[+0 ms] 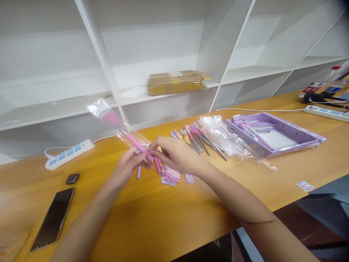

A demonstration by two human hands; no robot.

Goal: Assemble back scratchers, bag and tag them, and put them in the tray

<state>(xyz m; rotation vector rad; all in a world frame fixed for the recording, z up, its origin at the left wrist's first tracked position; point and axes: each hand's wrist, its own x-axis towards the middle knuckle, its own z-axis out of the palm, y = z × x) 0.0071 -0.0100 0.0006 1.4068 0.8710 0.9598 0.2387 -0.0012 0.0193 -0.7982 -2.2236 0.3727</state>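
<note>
A pink-handled back scratcher (pixel 136 142) lies inside a clear plastic bag (pixel 99 109), tilted up to the left above the table. My left hand (pixel 130 162) is closed around the handle end from below. At the same end, my right hand (pixel 174 153) has its thumb and fingers pinched together at the bag's edge. Under my hands are loose pink and purple handles (pixel 157 165) and several small printed cards (pixel 170 175). Beyond my right hand lies a bunch of metal back scratcher rods (pixel 200 140) with coloured hand-shaped tips.
Several clear bags (pixel 220 131) lie beside an open purple box (pixel 297 145) holding cards and a bagged item. A phone (pixel 53 218), a black case (pixel 72 178) and a power strip (pixel 69 154) are on the left. Behind, a taped carton (pixel 176 83) sits on the white shelf.
</note>
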